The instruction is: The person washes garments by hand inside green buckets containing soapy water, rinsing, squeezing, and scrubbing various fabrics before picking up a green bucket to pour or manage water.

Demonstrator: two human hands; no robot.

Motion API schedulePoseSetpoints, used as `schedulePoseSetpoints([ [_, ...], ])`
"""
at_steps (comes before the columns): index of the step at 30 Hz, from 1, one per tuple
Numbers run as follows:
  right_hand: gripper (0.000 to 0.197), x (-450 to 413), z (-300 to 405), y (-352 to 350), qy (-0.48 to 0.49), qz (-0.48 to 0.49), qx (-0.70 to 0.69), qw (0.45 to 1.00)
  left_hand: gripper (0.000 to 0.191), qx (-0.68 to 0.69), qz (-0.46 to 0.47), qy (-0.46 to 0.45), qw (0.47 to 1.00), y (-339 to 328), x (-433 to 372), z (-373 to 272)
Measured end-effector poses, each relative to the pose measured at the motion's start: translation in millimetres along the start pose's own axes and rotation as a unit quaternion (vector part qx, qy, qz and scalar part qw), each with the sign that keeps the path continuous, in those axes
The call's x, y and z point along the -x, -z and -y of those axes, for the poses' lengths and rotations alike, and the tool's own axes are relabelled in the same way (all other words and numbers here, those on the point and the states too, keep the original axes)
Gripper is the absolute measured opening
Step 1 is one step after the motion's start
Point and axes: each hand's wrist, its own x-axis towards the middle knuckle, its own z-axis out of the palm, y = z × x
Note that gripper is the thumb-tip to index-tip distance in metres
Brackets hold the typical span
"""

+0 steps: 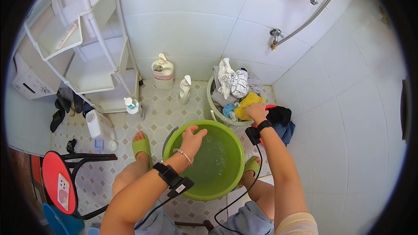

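A green plastic bucket holding water stands between my feet. Over its far left part hovers my left hand, empty, with thumb and fingers apart. Beyond the bucket is a pale green laundry tub heaped with clothes. My right hand grips a yellow cloth garment at the tub's right side, its fingertips partly hidden. Beside the yellow garment are a white patterned cloth, grey clothing and a small blue cloth. Both wrists wear black straps with cabled devices.
Dark clothes spill from a red container right of the tub. Pump bottles and a white jug stand on the tiled floor. Left are a white shelf rack and a red stool bearing a phone.
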Motion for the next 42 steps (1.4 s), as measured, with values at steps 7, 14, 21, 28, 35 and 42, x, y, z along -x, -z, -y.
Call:
schedulePoseSetpoints([
  [7,0.054,-12,5,7,0.082,0.143,0.037,0.986,0.051,0.027,0.009,-0.001,1.0,0,1,2],
  [14,0.049,-56,-18,-26,0.237,0.288,0.074,0.925,0.05,0.012,0.018,0.001,1.0,-7,-2,5],
  [21,0.053,-54,37,43,0.233,0.011,-0.025,0.972,0.045,0.019,0.021,0.012,1.0,-6,3,-10],
  [28,0.066,-84,79,26,0.23,0.038,-0.019,0.972,0.055,0.048,0.024,-0.006,0.999,-8,0,-20],
  [35,0.05,-82,98,7,0.375,0.208,0.052,0.902,0.054,0.05,0.031,-0.011,0.998,-2,0,-16],
  [42,0.056,-100,95,-39,0.21,0.289,0.103,0.928,0.05,0.024,0.046,0.014,0.999,-16,7,-18],
])
